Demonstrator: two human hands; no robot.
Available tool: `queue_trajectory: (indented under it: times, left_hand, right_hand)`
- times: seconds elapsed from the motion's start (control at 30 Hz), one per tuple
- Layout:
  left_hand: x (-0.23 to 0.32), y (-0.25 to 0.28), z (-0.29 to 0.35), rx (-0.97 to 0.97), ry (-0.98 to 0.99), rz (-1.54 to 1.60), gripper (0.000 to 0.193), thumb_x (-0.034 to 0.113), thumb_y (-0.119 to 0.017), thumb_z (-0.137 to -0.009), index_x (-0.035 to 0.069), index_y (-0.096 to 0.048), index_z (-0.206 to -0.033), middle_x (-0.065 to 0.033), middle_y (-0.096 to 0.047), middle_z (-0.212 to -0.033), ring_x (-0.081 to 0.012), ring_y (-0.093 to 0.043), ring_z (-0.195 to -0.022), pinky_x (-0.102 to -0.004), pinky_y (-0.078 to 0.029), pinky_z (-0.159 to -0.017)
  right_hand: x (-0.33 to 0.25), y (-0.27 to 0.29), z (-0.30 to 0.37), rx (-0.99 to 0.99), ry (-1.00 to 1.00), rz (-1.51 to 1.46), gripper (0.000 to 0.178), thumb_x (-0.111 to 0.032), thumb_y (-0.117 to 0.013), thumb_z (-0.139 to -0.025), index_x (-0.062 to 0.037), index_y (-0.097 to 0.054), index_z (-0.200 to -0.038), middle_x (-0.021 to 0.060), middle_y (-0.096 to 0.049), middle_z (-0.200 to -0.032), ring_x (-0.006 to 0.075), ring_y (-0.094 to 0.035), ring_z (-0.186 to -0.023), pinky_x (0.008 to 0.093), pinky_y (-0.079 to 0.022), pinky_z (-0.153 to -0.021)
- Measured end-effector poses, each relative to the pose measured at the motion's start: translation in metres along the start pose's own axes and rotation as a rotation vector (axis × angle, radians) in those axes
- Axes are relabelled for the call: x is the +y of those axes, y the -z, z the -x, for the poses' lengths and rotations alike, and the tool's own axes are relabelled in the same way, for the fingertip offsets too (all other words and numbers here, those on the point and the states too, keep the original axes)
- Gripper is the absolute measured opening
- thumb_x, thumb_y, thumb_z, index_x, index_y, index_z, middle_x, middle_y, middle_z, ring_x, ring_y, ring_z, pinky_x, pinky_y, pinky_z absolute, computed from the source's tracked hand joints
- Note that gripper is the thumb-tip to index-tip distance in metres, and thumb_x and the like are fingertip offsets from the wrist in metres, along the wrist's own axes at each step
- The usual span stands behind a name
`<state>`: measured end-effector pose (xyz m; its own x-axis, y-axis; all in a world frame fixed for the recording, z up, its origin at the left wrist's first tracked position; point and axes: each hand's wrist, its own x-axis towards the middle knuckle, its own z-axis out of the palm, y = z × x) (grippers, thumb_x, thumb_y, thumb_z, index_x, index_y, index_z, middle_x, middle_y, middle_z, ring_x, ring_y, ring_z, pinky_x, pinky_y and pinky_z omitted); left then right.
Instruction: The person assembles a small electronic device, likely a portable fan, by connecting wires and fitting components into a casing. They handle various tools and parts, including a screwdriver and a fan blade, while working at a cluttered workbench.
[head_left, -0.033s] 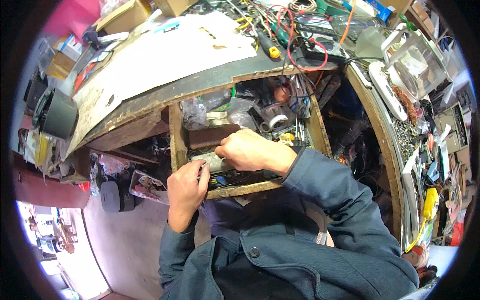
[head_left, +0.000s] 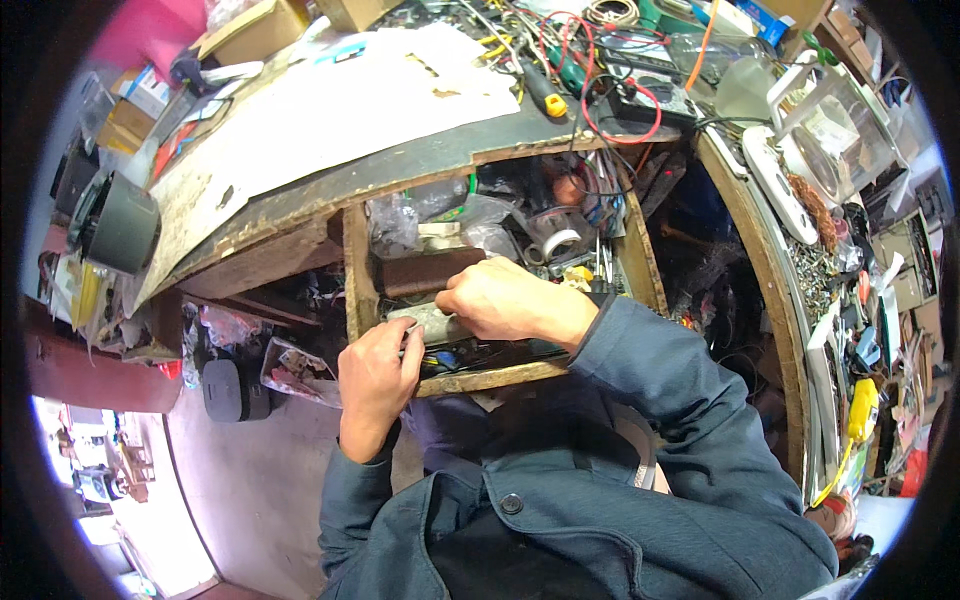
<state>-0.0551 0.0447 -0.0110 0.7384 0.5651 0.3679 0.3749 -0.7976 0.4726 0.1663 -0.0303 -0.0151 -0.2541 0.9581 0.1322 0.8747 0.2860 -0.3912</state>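
Both my hands are over a pulled-out wooden drawer (head_left: 490, 378) packed with small parts. My left hand (head_left: 378, 385) is at its front left corner, fingers curled and thumb pressed toward the forefinger; what they grip is hidden. My right hand (head_left: 515, 305) reaches in from the right, its fingers curled into a closed grip on something I cannot make out. Between the hands lies a pale grey, rounded piece (head_left: 430, 323), partly covered by my right fingers. Just behind it sits a dark brown block (head_left: 425, 274). Below the hands, a blue and black tool handle (head_left: 440, 359) shows.
On the bench above are a white sheet (head_left: 370, 100), a yellow-tipped screwdriver (head_left: 548, 95) and a meter with red leads (head_left: 645, 98). Clear bags (head_left: 392, 225) and a tape roll (head_left: 560, 243) fill the drawer's back. At right stands a cluttered shelf with a power strip (head_left: 780, 190).
The whole view has shifted very slightly. Both hands keep nearly the same pose and place over the drawer.
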Motion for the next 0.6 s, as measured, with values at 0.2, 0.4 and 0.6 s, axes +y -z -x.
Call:
queue_trajectory:
  times: [0.2,0.4,0.6]
  left_hand:
    - [-0.0027,-0.0012,0.0029,0.006,0.034,0.028,0.015,0.018,-0.072,-0.093,0.004,-0.074,-0.097,-0.0164,-0.074,-0.086,-0.035,-0.072,-0.077,-0.0432,-0.056,-0.067]
    - [-0.0009,0.0034,0.0021,-0.012,0.041,0.039,0.015,0.018,-0.073,-0.093,0.004,-0.074,-0.097,-0.0178,-0.074,-0.088,-0.0363,-0.073,-0.076,-0.0422,-0.057,-0.066]
    - [-0.0022,0.0027,0.0029,-0.006,0.042,0.042,0.015,0.017,-0.073,-0.093,0.003,-0.075,-0.098,-0.0184,-0.075,-0.09,-0.0366,-0.073,-0.076,-0.0413,-0.057,-0.065]
  right_hand:
    - [0.0011,-0.0028,-0.0005,-0.015,-0.001,0.006,0.013,-0.011,-0.07,-0.081,-0.0017,-0.066,-0.089,0.0187,-0.07,-0.083,0.0427,-0.071,-0.084,0.0522,-0.057,-0.072]
    - [0.0006,-0.002,-0.0002,0.008,0.012,0.0,0.012,-0.01,-0.069,-0.081,-0.0014,-0.065,-0.088,0.0191,-0.069,-0.081,0.0431,-0.071,-0.083,0.0525,-0.057,-0.071]
    - [-0.0007,-0.0008,-0.0006,-0.007,0.003,0.009,0.011,-0.01,-0.068,-0.081,-0.0015,-0.065,-0.088,0.0192,-0.069,-0.08,0.0433,-0.07,-0.082,0.0526,-0.056,-0.071]
